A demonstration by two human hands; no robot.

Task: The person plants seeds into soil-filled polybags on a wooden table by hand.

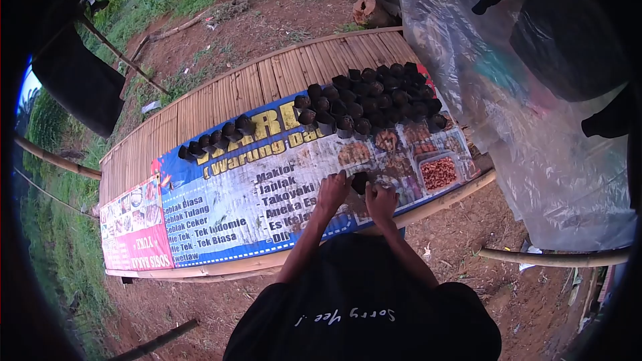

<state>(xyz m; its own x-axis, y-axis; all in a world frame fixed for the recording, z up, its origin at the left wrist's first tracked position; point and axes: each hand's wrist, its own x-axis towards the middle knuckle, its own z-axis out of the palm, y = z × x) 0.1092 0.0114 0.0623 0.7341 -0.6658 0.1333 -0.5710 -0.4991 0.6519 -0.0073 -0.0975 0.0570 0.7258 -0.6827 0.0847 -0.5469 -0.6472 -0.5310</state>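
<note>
Between my two hands, over the banner, is a small black planting bag (pixel 360 182) with dark filling. My left hand (pixel 333 192) closes on the left side of this bag with its fingertips. At the bag's right edge, my right hand (pixel 381 200) has its fingers curled together; whatever they may pinch is hidden. A clear plastic tub of reddish-brown seeds (pixel 439 172) stands to the right of my right hand. Beyond my hands, several black planting bags (pixel 364 97) stand in a tight group, and a short row of similar bags (pixel 217 137) is farther left.
A printed banner (pixel 234 190) covers much of the bamboo-slat table (pixel 227 97). Clear plastic sheeting (pixel 461 73) hangs at the right, near the tub. A bamboo pole (pixel 555 257) juts in at lower right. Bare soil and grass surround the table.
</note>
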